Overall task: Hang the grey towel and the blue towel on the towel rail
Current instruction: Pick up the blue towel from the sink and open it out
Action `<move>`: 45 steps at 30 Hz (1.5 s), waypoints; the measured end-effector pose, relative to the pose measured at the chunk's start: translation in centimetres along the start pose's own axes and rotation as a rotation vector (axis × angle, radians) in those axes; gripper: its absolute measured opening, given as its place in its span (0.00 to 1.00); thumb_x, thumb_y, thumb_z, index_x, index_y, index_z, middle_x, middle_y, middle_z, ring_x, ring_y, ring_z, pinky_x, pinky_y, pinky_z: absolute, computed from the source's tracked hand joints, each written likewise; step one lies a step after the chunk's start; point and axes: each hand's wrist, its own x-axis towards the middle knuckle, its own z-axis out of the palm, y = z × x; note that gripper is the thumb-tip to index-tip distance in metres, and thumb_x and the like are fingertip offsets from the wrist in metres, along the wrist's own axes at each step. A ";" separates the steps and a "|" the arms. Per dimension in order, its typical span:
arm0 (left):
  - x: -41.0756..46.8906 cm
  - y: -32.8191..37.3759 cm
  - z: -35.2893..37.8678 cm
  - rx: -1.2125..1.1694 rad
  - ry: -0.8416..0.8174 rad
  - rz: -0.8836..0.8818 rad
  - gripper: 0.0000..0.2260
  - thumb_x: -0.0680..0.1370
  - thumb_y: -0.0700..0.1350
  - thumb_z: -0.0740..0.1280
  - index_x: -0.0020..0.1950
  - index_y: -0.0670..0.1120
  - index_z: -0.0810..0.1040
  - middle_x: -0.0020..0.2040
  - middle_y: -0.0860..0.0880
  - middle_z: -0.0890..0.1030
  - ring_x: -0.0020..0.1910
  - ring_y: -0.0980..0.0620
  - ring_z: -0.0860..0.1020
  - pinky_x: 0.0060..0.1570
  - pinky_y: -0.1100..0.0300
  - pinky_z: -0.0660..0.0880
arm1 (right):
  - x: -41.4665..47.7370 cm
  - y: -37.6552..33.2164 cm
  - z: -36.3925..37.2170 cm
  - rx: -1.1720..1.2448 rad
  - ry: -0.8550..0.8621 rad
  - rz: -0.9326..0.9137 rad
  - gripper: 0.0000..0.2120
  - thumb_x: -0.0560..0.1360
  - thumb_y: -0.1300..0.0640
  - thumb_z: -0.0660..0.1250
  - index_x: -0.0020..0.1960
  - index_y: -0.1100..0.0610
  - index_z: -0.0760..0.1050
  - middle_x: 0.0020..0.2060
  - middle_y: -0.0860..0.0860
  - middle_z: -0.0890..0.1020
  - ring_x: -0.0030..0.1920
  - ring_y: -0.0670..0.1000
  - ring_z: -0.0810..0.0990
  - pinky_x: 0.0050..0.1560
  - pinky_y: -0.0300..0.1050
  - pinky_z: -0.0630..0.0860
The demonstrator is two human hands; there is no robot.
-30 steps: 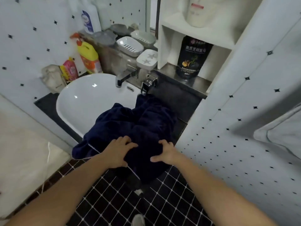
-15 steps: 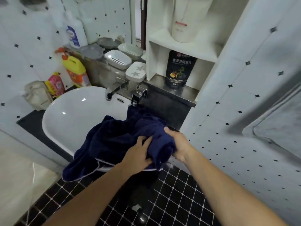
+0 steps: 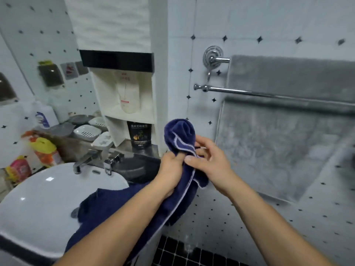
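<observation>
The blue towel (image 3: 178, 135) is lifted in front of the white tiled wall, its upper end bunched above my hands and its tail trailing down over the basin's edge. My left hand (image 3: 171, 169) grips the towel from the left. My right hand (image 3: 209, 160) pinches its pale-stitched hem from the right. The grey towel (image 3: 278, 143) hangs over the back bar of the chrome towel rail (image 3: 236, 91) on the right wall. The rail's front bar runs bare across it, above and right of my hands.
A white basin (image 3: 38, 204) with a chrome tap (image 3: 84, 160) sits at lower left. Soap dishes (image 3: 86, 131) and bottles (image 3: 45, 148) crowd the ledge behind it. A white shelf unit (image 3: 132, 104) holds a dark pouch (image 3: 140, 137). Black floor tiles (image 3: 184, 252) show below.
Both hands have raised the blue towel off the basin and carried it up and right toward the rail. The view has swung right, bringing the rail and grey towel into sight.
</observation>
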 end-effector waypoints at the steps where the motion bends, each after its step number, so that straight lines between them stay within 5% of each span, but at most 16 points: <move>1: -0.3 1.2 1.8 -0.028 0.000 0.002 0.11 0.76 0.47 0.63 0.44 0.46 0.85 0.42 0.43 0.87 0.42 0.44 0.85 0.42 0.52 0.82 | -0.8 -1.0 -1.5 -0.083 0.020 -0.059 0.29 0.65 0.59 0.76 0.64 0.47 0.74 0.59 0.52 0.78 0.57 0.52 0.80 0.57 0.46 0.78; 6: -2.3 5.2 9.6 -0.149 -0.082 -0.039 0.15 0.77 0.51 0.64 0.38 0.46 0.86 0.39 0.42 0.86 0.37 0.45 0.84 0.35 0.55 0.81 | -4.2 -5.1 -8.4 -0.487 0.223 -0.261 0.24 0.66 0.59 0.77 0.60 0.49 0.77 0.52 0.44 0.76 0.47 0.39 0.78 0.51 0.32 0.74; 8: -2.8 6.3 11.9 -0.250 -0.081 -0.071 0.15 0.77 0.52 0.65 0.43 0.41 0.85 0.44 0.40 0.86 0.40 0.43 0.84 0.43 0.48 0.82 | -5.6 -6.0 -10.9 -0.488 0.271 -0.235 0.20 0.66 0.59 0.77 0.55 0.45 0.78 0.45 0.44 0.80 0.41 0.38 0.78 0.45 0.30 0.74; 13: -3.4 7.5 15.5 -0.396 -0.059 -0.103 0.13 0.75 0.50 0.70 0.45 0.39 0.81 0.40 0.41 0.84 0.36 0.45 0.83 0.38 0.52 0.82 | -8.2 -6.6 -16.2 -0.470 0.316 -0.131 0.11 0.72 0.61 0.73 0.36 0.47 0.79 0.30 0.39 0.82 0.31 0.37 0.77 0.36 0.34 0.73; 18: -3.3 6.2 16.1 -0.242 -0.146 -0.104 0.16 0.76 0.54 0.70 0.41 0.42 0.84 0.40 0.43 0.87 0.36 0.47 0.85 0.30 0.58 0.79 | -8.6 -9.7 -19.6 -0.180 0.502 -0.162 0.13 0.74 0.69 0.67 0.40 0.52 0.80 0.33 0.44 0.84 0.34 0.42 0.79 0.39 0.37 0.77; 24: -3.1 4.3 16.2 0.125 -0.253 -0.105 0.12 0.81 0.49 0.59 0.47 0.45 0.80 0.39 0.47 0.81 0.30 0.52 0.77 0.31 0.61 0.71 | -8.0 -14.3 -20.4 -0.250 0.512 -0.174 0.09 0.75 0.68 0.67 0.40 0.57 0.79 0.35 0.53 0.81 0.36 0.50 0.77 0.41 0.45 0.74; 26: -3.1 6.3 16.7 0.115 -0.261 0.031 0.11 0.80 0.48 0.63 0.59 0.46 0.77 0.49 0.48 0.81 0.39 0.53 0.78 0.39 0.61 0.72 | -7.7 -15.8 -20.4 -0.311 0.476 -0.200 0.09 0.74 0.70 0.66 0.42 0.59 0.80 0.36 0.55 0.81 0.37 0.51 0.78 0.42 0.46 0.74; 29: -3.8 10.6 18.6 0.156 -0.516 0.328 0.35 0.70 0.44 0.76 0.73 0.51 0.65 0.64 0.53 0.76 0.59 0.57 0.77 0.55 0.60 0.75 | -7.6 -16.9 -19.3 -0.614 0.268 -0.219 0.14 0.70 0.74 0.64 0.44 0.58 0.83 0.39 0.54 0.84 0.38 0.44 0.80 0.43 0.39 0.76; 31: -4.7 12.5 20.5 0.263 -0.608 0.456 0.32 0.65 0.37 0.77 0.67 0.48 0.71 0.60 0.49 0.80 0.57 0.53 0.80 0.56 0.57 0.77 | -7.7 -16.4 -18.8 -0.679 0.245 -0.236 0.15 0.68 0.76 0.64 0.43 0.61 0.82 0.36 0.51 0.83 0.34 0.38 0.78 0.40 0.34 0.74; 34: -5.5 13.6 22.2 0.402 -0.467 0.467 0.10 0.68 0.34 0.74 0.47 0.43 0.81 0.41 0.46 0.82 0.38 0.51 0.78 0.43 0.56 0.75 | -8.3 -15.6 -18.8 -0.444 0.404 -0.213 0.09 0.70 0.73 0.68 0.44 0.61 0.81 0.35 0.51 0.81 0.32 0.40 0.78 0.36 0.36 0.74; 36: -4.9 13.3 22.8 0.362 -0.402 0.430 0.04 0.70 0.34 0.71 0.43 0.37 0.81 0.35 0.45 0.78 0.35 0.51 0.73 0.38 0.57 0.70 | -8.9 -15.0 -19.2 -0.288 0.493 -0.231 0.09 0.70 0.69 0.72 0.45 0.57 0.77 0.36 0.50 0.80 0.30 0.38 0.77 0.31 0.33 0.72; 38: -4.6 13.8 23.1 0.257 -0.351 0.393 0.05 0.71 0.33 0.69 0.45 0.33 0.80 0.37 0.42 0.77 0.37 0.50 0.73 0.39 0.56 0.69 | -10.0 -13.4 -19.5 -0.223 0.506 -0.212 0.12 0.70 0.63 0.75 0.49 0.54 0.75 0.43 0.50 0.81 0.37 0.39 0.79 0.37 0.32 0.75; 40: -4.6 14.6 23.2 0.171 -0.343 0.379 0.03 0.73 0.33 0.69 0.44 0.35 0.81 0.36 0.43 0.79 0.36 0.50 0.75 0.38 0.58 0.71 | -11.6 -10.1 -19.6 -0.237 0.452 -0.073 0.18 0.69 0.59 0.77 0.56 0.55 0.74 0.52 0.52 0.82 0.48 0.46 0.82 0.50 0.42 0.80; 45: -3.8 17.0 21.6 -0.018 -0.322 0.351 0.09 0.75 0.36 0.68 0.37 0.47 0.80 0.26 0.56 0.81 0.26 0.59 0.78 0.28 0.68 0.73 | -15.7 0.1 -19.2 -0.250 0.373 0.293 0.16 0.72 0.62 0.74 0.59 0.59 0.79 0.54 0.53 0.85 0.54 0.52 0.84 0.60 0.53 0.78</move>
